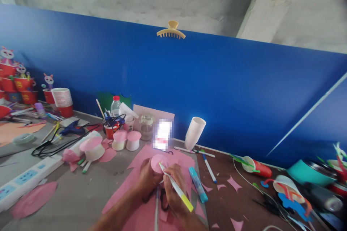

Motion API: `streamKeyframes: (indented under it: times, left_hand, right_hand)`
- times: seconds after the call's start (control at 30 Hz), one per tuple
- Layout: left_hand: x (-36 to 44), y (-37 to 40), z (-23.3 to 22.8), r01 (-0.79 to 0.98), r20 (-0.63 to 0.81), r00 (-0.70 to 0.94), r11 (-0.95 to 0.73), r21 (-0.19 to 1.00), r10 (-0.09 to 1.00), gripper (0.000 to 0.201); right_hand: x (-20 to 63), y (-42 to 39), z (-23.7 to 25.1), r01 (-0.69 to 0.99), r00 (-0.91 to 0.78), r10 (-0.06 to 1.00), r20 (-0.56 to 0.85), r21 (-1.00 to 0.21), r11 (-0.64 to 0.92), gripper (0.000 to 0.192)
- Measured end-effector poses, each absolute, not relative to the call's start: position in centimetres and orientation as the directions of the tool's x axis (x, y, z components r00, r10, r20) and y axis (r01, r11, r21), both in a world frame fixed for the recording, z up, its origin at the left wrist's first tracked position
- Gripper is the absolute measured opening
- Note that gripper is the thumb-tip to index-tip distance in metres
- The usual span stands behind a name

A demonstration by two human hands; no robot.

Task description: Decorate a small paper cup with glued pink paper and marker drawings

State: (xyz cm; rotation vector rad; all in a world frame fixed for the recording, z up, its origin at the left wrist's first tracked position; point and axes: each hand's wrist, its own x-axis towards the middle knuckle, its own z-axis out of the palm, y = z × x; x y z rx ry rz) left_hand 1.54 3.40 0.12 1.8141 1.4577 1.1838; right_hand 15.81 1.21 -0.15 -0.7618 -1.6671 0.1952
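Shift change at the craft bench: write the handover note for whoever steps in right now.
Left hand: closed on a pink paper circle, held up above the pink paper sheet.
Right hand: grips a white marker with a yellow end, tip at the edge of the circle.
Nearby: blue glue stick just right of the hands, black scissors under the right hand, two pink-topped white cups behind the sheet.
Done: circle cut out, pink scraps lie around.
Left: no marks are visible on the circle from this angle, so the pen work looks unfinished.
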Motion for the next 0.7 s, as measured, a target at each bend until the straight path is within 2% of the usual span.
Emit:
streamKeyframes:
  times: [0.3,0.5,0.7]
  left_hand:
    - [1.3,3.9,-1.8,0.505,0.325,-0.040,-0.262,0.823,0.945,0.035]
    - [1.5,3.5,-0.6,0.502,0.353,-0.007,-0.302,0.810,0.936,0.023]
    - [1.6,3.7,-0.4,0.500,0.409,0.042,-0.373,0.781,0.912,0.022]
  right_hand:
    - [16.0,0.8,0.5,0.352,0.032,0.618,0.785,-0.588,0.728,0.015]
    - [15.7,0.7,0.6,0.343,0.021,0.627,0.779,-0.595,0.727,0.015]
    - [15.5,0.5,1.1,0.355,-0.010,0.615,0.788,-0.572,0.739,0.015]
